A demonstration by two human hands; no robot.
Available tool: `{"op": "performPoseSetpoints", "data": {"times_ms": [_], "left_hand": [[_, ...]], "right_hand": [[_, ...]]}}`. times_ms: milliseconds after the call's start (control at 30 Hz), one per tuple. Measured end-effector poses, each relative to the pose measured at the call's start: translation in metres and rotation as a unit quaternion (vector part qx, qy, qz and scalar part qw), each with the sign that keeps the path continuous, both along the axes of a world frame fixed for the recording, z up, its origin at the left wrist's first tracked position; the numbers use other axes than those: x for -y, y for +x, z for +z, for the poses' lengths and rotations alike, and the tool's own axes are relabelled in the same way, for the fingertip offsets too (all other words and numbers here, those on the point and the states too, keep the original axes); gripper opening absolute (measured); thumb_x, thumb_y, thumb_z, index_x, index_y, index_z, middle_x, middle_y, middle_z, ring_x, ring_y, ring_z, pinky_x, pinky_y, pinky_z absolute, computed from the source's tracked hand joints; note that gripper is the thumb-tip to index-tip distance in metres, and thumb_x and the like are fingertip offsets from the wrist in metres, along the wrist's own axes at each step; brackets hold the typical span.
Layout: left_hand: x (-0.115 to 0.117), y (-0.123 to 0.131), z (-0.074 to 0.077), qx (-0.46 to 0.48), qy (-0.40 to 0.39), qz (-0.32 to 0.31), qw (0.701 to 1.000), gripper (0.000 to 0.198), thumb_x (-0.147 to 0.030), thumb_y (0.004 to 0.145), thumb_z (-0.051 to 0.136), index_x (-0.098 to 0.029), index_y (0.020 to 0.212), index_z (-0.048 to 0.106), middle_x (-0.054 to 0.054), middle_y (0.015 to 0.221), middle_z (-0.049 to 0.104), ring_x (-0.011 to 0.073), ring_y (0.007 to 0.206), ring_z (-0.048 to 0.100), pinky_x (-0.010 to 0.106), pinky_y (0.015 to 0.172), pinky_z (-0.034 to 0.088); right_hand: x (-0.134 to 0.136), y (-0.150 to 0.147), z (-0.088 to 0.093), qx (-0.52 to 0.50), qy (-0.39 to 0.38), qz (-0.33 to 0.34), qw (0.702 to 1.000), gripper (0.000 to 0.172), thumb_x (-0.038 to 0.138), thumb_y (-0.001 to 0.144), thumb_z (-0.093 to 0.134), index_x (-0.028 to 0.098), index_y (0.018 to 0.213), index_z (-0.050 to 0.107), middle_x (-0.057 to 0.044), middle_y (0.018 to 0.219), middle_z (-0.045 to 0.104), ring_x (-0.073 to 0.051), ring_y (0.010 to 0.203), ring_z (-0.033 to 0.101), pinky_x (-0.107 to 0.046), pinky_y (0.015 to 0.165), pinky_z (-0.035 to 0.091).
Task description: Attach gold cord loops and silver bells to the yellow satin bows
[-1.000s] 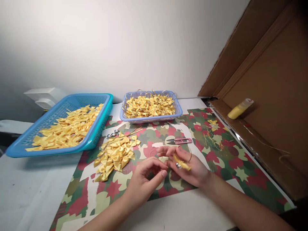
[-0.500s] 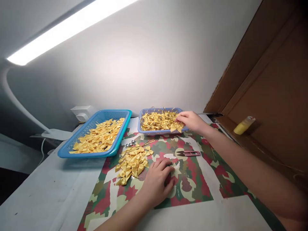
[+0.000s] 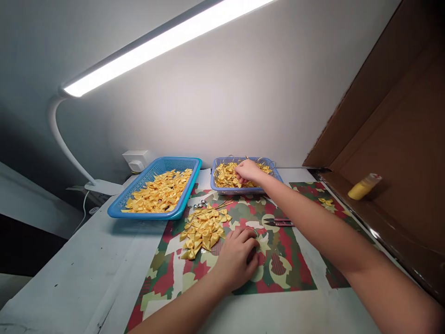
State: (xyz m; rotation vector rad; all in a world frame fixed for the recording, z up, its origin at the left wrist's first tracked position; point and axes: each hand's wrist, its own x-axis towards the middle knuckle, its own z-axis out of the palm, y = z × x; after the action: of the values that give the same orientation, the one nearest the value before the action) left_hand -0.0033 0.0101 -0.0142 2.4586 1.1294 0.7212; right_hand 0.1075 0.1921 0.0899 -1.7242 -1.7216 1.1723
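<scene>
My right hand (image 3: pixel 247 171) reaches into the small lilac basket (image 3: pixel 274 171) at the back, fingers curled down among yellow bows with gold loops (image 3: pixel 225 174). What its fingers grip is hidden. My left hand (image 3: pixel 238 256) rests knuckles-up on the patterned mat (image 3: pixel 278 269), fingers curled under, just right of a loose pile of yellow ribbon bows (image 3: pixel 203 231). Whether it holds anything does not show.
A larger blue basket (image 3: pixel 121 204) of plain yellow bows stands at the back left. Thread snips (image 3: pixel 278 222), gold cords and small silver bells (image 3: pixel 200 204) lie on the mat. A yellow glue bottle (image 3: pixel 363 187) lies in the cardboard box at right. A desk lamp arches overhead.
My right hand carried a finished bow to the lilac basket and moved deeper in. My left hand dropped onto the mat beside the pile. The view tilted upward.
</scene>
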Motion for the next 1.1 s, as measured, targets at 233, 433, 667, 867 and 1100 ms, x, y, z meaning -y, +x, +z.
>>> {"op": "performPoseSetpoints", "data": {"times_ms": [233,433,667,867,1100], "left_hand": [[-0.002,-0.002,0.000,0.023,-0.011,0.105,0.994,0.008,-0.017,0.081,0.052,-0.020,0.086,0.057,0.008,0.095,0.064,0.0261,0.093,0.055,0.042,0.080,0.044],[-0.002,-0.001,0.001,0.026,-0.033,0.148,0.988,0.012,-0.013,0.076,0.053,-0.020,0.085,0.054,0.006,0.091,0.059,0.0262,0.093,0.052,0.041,0.082,0.041],[-0.002,0.000,0.002,0.013,-0.038,0.156,0.987,0.021,-0.005,0.071,0.049,-0.021,0.085,0.053,0.005,0.092,0.060,0.0257,0.094,0.053,0.041,0.082,0.040],[-0.008,-0.008,0.005,0.039,-0.020,0.176,0.983,0.024,-0.003,0.080,0.043,-0.022,0.087,0.055,0.005,0.093,0.062,0.0247,0.093,0.055,0.040,0.081,0.041],[-0.005,-0.007,0.013,0.150,-0.030,0.126,0.980,0.008,-0.016,0.083,0.052,-0.020,0.077,0.056,0.005,0.082,0.063,0.0209,0.082,0.057,0.034,0.074,0.045]], "right_hand": [[0.025,0.025,0.002,0.006,0.180,-0.024,0.983,0.021,0.022,0.093,0.054,0.016,0.113,0.060,-0.007,0.115,0.064,-0.013,0.077,0.062,-0.029,0.074,0.050],[0.118,0.061,-0.033,0.038,0.224,0.060,0.972,0.005,0.019,0.080,0.061,0.018,0.077,0.064,0.000,0.077,0.066,-0.013,0.062,0.052,-0.027,0.061,0.040],[0.186,0.077,-0.072,0.140,0.166,0.110,0.970,0.008,0.020,0.077,0.067,0.020,0.074,0.059,-0.002,0.080,0.061,-0.021,0.081,0.055,-0.033,0.070,0.042],[0.190,0.069,-0.082,0.173,0.162,0.120,0.964,0.012,0.021,0.082,0.064,0.021,0.073,0.056,-0.004,0.087,0.062,-0.026,0.093,0.054,-0.044,0.082,0.040],[0.193,0.073,-0.080,-0.017,0.138,0.106,0.985,0.018,0.021,0.093,0.052,0.022,0.074,0.052,-0.003,0.089,0.061,-0.024,0.099,0.054,-0.042,0.088,0.043]]}}
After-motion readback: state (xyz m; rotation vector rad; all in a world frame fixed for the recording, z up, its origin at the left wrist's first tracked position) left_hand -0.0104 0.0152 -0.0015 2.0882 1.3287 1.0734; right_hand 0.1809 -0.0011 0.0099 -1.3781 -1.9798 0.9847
